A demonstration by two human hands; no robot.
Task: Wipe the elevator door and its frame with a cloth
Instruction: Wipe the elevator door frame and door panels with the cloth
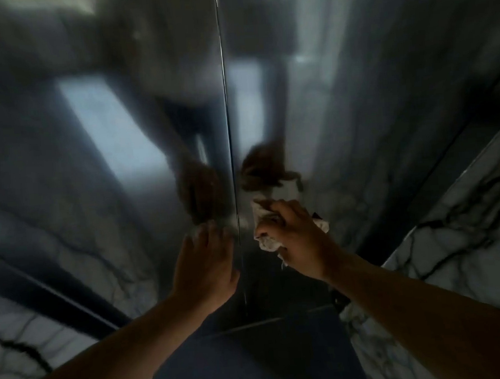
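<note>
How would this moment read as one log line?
right hand: pressing cloth on right door panel | left hand: flat on left panel

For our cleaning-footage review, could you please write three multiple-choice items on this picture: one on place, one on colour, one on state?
1. On which side of the door seam is the cloth?
A. left
B. right
C. across it

2. What colour is the cloth?
A. off-white
B. red
C. black

3. How is the left hand?
A. holding a bottle
B. closed in a fist
C. open, flat on the door

Answers: 1 B, the right hand presses it on the right door panel; 2 A, pale crumpled fabric; 3 C, its fingers are spread, empty.
</note>
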